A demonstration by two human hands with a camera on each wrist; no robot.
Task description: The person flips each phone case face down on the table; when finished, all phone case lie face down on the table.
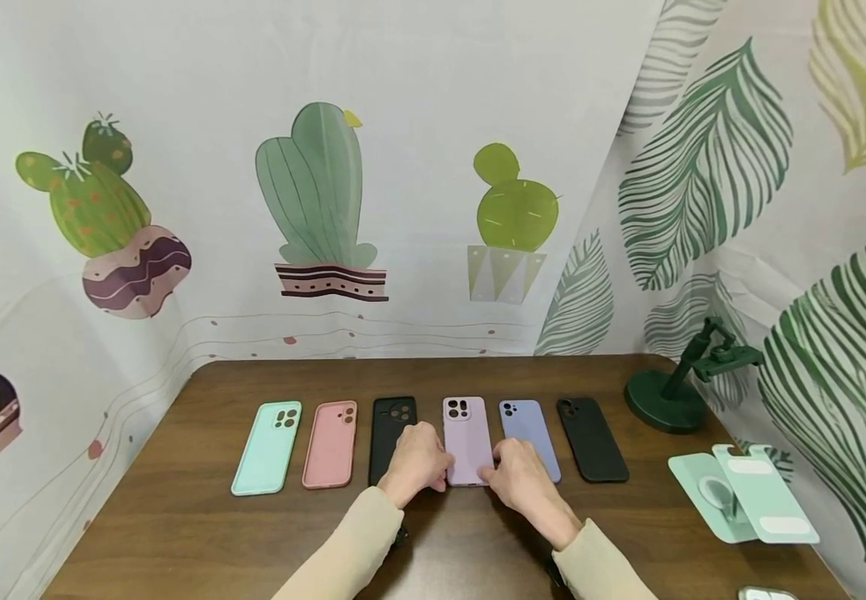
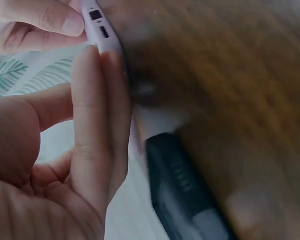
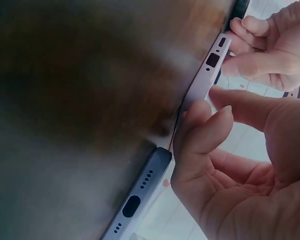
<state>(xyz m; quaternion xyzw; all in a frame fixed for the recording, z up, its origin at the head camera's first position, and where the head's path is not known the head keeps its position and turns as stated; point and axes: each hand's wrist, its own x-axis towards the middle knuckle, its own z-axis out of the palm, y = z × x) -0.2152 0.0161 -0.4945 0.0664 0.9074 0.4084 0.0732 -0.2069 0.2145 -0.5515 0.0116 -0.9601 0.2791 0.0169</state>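
Note:
A lavender phone case (image 1: 467,437) lies flat in the middle of a row on the wooden table, camera holes at its far end. My left hand (image 1: 419,460) holds its near left corner between thumb and fingers. At the near right corner, my right hand (image 1: 524,477) pinches the edge, its index finger bent in the right wrist view. Port cutouts show along the lavender case's near edge (image 3: 213,60). A black phone case (image 1: 385,437) lies partly behind my left hand. Beside my right hand is a blue phone case (image 1: 533,425), partly covered by that hand.
Further left lie a pink phone case (image 1: 330,446) and a mint phone case (image 1: 267,450). Another black phone case (image 1: 593,440) lies to the right. Beyond it stand a dark green stand (image 1: 665,402) and a mint folding stand (image 1: 766,492). A patterned cloth hangs behind the table.

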